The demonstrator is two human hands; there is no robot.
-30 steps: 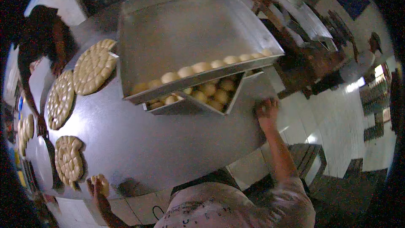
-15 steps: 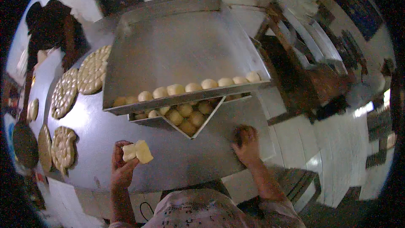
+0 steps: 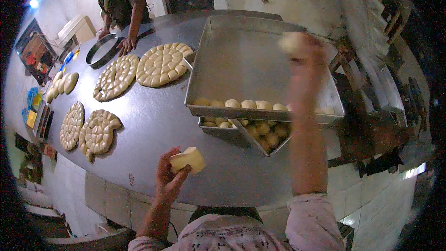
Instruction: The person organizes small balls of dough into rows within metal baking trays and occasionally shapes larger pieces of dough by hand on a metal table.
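Left grip pinches a dough piece; right grip, blurred, holds a pale lump over the tray.

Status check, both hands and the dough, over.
Left hand holding pale dough over table. Right hand, blurred, over tray, holding second piece. Right forearm hiding part of dough-ball row.

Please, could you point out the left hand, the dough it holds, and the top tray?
Left hand point(image 3: 168, 180): head view, middle of the hand.
Dough point(image 3: 188, 160): head view, middle of its pale surface.
Top tray point(image 3: 239, 67): head view, bare floor.
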